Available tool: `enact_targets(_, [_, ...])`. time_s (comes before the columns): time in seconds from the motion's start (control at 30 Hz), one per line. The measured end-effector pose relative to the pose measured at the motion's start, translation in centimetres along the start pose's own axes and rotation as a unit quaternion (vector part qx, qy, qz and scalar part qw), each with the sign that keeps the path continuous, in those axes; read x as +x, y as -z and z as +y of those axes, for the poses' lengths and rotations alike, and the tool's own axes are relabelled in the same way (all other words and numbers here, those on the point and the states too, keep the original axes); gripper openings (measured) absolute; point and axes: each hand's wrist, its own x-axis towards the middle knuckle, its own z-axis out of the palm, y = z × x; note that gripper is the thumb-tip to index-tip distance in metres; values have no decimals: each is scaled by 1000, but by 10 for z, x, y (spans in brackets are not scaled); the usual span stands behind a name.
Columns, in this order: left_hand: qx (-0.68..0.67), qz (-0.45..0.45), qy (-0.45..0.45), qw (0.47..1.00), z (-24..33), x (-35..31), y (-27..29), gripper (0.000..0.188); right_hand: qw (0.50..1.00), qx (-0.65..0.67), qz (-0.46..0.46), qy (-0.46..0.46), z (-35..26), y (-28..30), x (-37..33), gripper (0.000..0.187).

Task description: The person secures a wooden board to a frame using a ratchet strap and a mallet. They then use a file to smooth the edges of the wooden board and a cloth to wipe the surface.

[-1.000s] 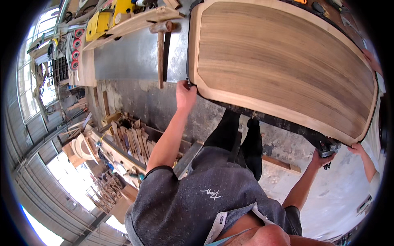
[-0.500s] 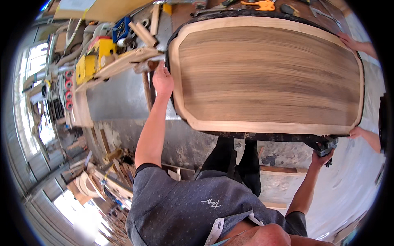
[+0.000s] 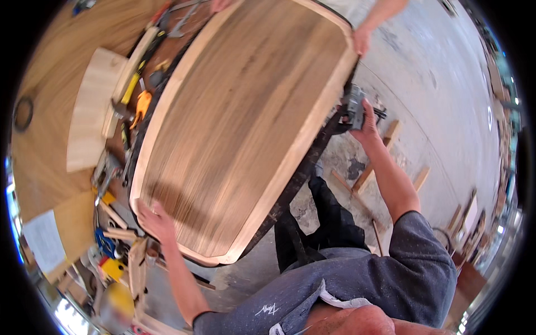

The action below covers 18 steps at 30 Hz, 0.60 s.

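A wooden panel (image 3: 240,111) with a pale frame around darker, striped boards lies in front of me, a black band (image 3: 290,192) running around its edge. My left hand (image 3: 157,220) is over the near left corner of the frame, fingers stretched out and slightly blurred, holding nothing. At the right edge, my right hand (image 3: 365,125) grips a grey metal clamp (image 3: 354,106) with black parts, which sits against the band. Another person's hand (image 3: 363,42) touches the far right corner; a second hand of theirs (image 3: 220,4) shows at the far left edge.
Left of the panel, a bench holds a hammer (image 3: 131,92), an orange tool (image 3: 142,106), a pale board (image 3: 95,111) and a sheet of paper (image 3: 43,240). Yellow parts (image 3: 113,269) and wood offcuts crowd the near left. Wood strips (image 3: 385,151) lie on the concrete floor at right.
The view has swung round, so the panel now slants across it. My left hand has gone from beside the panel's left edge onto its corner. My right hand still grips the clamp.
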Motion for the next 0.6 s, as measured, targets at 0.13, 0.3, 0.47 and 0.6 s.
enact_targets(0.13, [-437, -265, -171, 842, 221, -78, -16, 27, 999, 39, -9, -11, 4, -5, -7, 66])
enact_targets(0.3, [-400, -350, -166, 830, 446, -128, -84, 77, 999, 42, 2, -26, 2, -9, -5, 65])
enact_targets(0.47, [-277, -120, -315, 900, 504, -145, -96, 81, 1000, 18, 11, -12, 6, 8, -4, 63])
enact_targets(0.6, [-287, -294, -102, 906, 501, -172, -121, 78, 999, 36, 0, -29, 7, 4, -8, 65])
